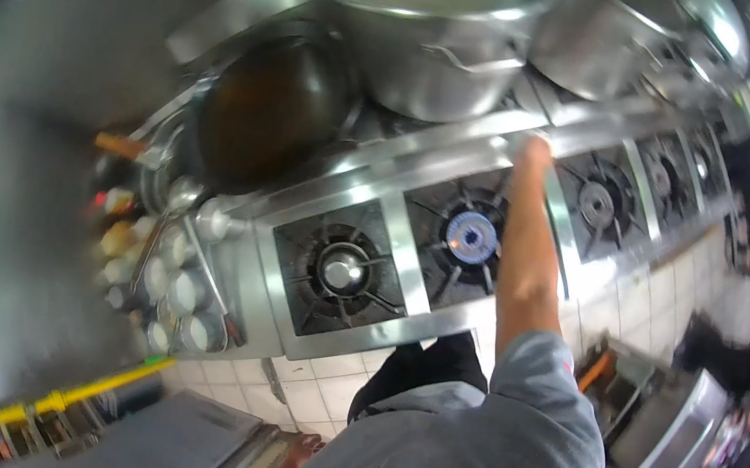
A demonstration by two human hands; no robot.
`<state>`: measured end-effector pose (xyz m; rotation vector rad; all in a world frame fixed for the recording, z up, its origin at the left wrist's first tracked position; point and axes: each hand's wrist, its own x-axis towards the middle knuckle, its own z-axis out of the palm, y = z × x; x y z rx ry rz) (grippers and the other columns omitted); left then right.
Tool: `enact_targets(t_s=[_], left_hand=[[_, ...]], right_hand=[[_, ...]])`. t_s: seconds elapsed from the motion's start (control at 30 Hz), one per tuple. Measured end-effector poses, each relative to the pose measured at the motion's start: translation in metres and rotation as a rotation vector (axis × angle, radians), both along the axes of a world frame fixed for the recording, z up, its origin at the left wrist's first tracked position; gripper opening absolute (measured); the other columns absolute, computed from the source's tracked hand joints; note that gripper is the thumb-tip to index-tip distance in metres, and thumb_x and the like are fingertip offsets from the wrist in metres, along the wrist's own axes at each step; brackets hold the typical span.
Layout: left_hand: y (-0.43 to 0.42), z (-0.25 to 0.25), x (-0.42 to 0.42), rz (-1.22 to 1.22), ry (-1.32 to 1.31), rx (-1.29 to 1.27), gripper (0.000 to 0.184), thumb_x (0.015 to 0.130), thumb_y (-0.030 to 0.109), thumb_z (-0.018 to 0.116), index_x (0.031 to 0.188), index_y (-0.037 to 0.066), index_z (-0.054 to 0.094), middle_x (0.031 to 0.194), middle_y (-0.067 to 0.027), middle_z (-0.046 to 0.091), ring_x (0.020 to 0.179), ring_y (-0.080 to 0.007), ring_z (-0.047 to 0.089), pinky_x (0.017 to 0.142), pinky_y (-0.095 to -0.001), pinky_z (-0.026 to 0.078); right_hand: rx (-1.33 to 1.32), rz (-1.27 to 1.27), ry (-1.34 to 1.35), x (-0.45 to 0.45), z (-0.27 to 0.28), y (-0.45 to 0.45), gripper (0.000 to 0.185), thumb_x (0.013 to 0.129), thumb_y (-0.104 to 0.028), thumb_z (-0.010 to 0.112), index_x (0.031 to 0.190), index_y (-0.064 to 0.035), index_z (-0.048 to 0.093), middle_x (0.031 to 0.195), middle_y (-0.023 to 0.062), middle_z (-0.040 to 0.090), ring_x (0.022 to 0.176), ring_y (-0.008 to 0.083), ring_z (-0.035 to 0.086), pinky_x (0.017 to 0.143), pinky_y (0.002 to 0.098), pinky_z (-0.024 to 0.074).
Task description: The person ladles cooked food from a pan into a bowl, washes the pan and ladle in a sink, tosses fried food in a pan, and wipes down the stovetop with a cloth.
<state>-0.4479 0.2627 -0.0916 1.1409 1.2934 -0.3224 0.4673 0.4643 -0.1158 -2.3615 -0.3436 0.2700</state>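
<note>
My right arm stretches forward over the stove, and my right hand [536, 149] is at the steel ledge [442, 153] behind the front burners. Its fingers are blurred, so I cannot make out whether it grips anything. Just left of my forearm a burner [471, 237] burns with a blue flame and has nothing on it. Low beside my body is what looks like my left hand [301, 450], close to a steel counter [168, 439]; its fingers are not clear.
Large steel pots [425, 70] and a wide dark pan [267, 116] stand along the back. An unlit burner [342, 270] lies left of the flame, another burner [597, 205] right. White cups [187, 295] and utensils crowd the left end. A steel cart [665, 443] stands at right.
</note>
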Motion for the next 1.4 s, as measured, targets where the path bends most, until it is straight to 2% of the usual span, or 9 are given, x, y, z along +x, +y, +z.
enact_targets(t_s=[0.13, 0.23, 0.4, 0.47, 0.67, 0.83, 1.03, 1.23, 1.4], left_hand=[[0.064, 0.024, 0.026, -0.158, 0.013, -0.018, 0.039, 0.099, 0.023, 0.059, 0.129, -0.001, 0.051, 0.116, -0.0207, 0.065, 0.103, -0.0301, 0.067, 0.086, -0.04, 0.055], [0.091, 0.024, 0.042, 0.734, 0.083, -0.087, 0.039, 0.103, 0.029, 0.05, 0.13, 0.002, 0.05, 0.121, -0.0212, 0.063, 0.107, -0.0313, 0.065, 0.086, -0.0399, 0.055], [0.047, 0.043, 0.087, 0.538, 0.058, 0.187, 0.038, 0.102, 0.033, 0.05, 0.127, 0.004, 0.053, 0.115, -0.0199, 0.065, 0.098, -0.033, 0.067, 0.083, -0.0413, 0.056], [0.016, 0.029, 0.11, 0.431, 0.127, 0.119, 0.038, 0.102, 0.033, 0.05, 0.126, 0.003, 0.053, 0.114, -0.0202, 0.065, 0.098, -0.033, 0.067, 0.083, -0.0413, 0.056], [-0.063, 0.031, 0.194, 0.129, 0.245, -0.043, 0.039, 0.101, 0.032, 0.052, 0.125, 0.001, 0.053, 0.112, -0.0211, 0.065, 0.098, -0.0329, 0.067, 0.082, -0.0415, 0.057], [-0.081, 0.047, 0.25, 0.077, 0.272, -0.051, 0.039, 0.101, 0.031, 0.054, 0.124, 0.0, 0.053, 0.11, -0.0218, 0.065, 0.098, -0.0328, 0.067, 0.081, -0.0416, 0.057], [-0.091, 0.022, 0.312, 0.036, 0.208, -0.084, 0.04, 0.1, 0.03, 0.055, 0.123, -0.002, 0.053, 0.108, -0.0227, 0.065, 0.098, -0.0327, 0.067, 0.08, -0.0417, 0.057], [-0.097, -0.06, 0.383, 0.099, 0.083, -0.18, 0.04, 0.099, 0.03, 0.057, 0.122, -0.004, 0.053, 0.106, -0.0236, 0.066, 0.097, -0.0326, 0.068, 0.079, -0.0418, 0.058], [-0.093, -0.079, 0.42, 0.118, 0.055, -0.215, 0.041, 0.098, 0.029, 0.059, 0.121, -0.005, 0.053, 0.105, -0.0244, 0.066, 0.097, -0.0326, 0.068, 0.079, -0.0419, 0.058]], right_hand=[[-0.275, 0.224, -0.164, -0.037, 0.0, -0.028, 0.028, 0.083, -0.025, 0.064, 0.096, 0.0002, 0.07, 0.096, 0.02, 0.072, 0.085, 0.032, 0.071, 0.076, 0.0426, 0.0555], [0.348, -0.263, 0.083, -0.036, 0.023, -0.056, 0.031, 0.076, -0.023, 0.07, 0.092, 0.0029, 0.07, 0.089, 0.023, 0.072, 0.079, 0.0346, 0.071, 0.073, 0.0443, 0.056], [-0.33, 0.337, -0.433, 0.006, -0.008, -0.151, 0.037, 0.076, -0.005, 0.057, 0.111, 0.0016, 0.068, 0.114, 0.0242, 0.067, 0.116, 0.0382, 0.06, 0.103, 0.0489, 0.0438], [0.275, 0.4, -0.517, -0.008, -0.081, -0.213, 0.045, 0.079, -0.001, 0.053, 0.122, -0.0017, 0.064, 0.135, 0.023, 0.057, 0.135, 0.0359, 0.045, 0.117, 0.0465, 0.0297], [0.2, 0.838, -0.35, -0.033, -0.043, -0.438, 0.039, 0.083, -0.006, 0.061, 0.122, -0.0003, 0.063, 0.138, 0.0166, 0.057, 0.137, 0.0338, 0.045, 0.118, 0.0452, 0.0324], [0.051, 0.331, -0.078, 0.155, -0.097, -0.524, 0.028, 0.092, -0.013, 0.056, 0.119, -0.0076, 0.06, 0.127, 0.0124, 0.057, 0.12, 0.0296, 0.054, 0.103, 0.0332, 0.0445], [-0.255, -0.152, -0.579, 0.184, -0.13, -0.559, 0.062, 0.077, -0.005, 0.063, 0.138, -0.0057, 0.054, 0.149, 0.0305, 0.039, 0.137, 0.0494, 0.037, 0.114, 0.0585, 0.027], [0.127, 0.214, -0.217, -0.033, -0.029, -0.466, 0.02, 0.087, -0.011, 0.066, 0.106, -0.0058, 0.063, 0.148, 0.0279, 0.042, 0.142, 0.0449, 0.035, 0.117, 0.0623, 0.0228], [0.196, 0.605, -0.303, 0.05, -0.055, -0.532, 0.037, 0.084, 0.001, 0.062, 0.119, -0.0061, 0.056, 0.145, 0.0243, 0.049, 0.138, 0.04, 0.044, 0.116, 0.0571, 0.0312]])
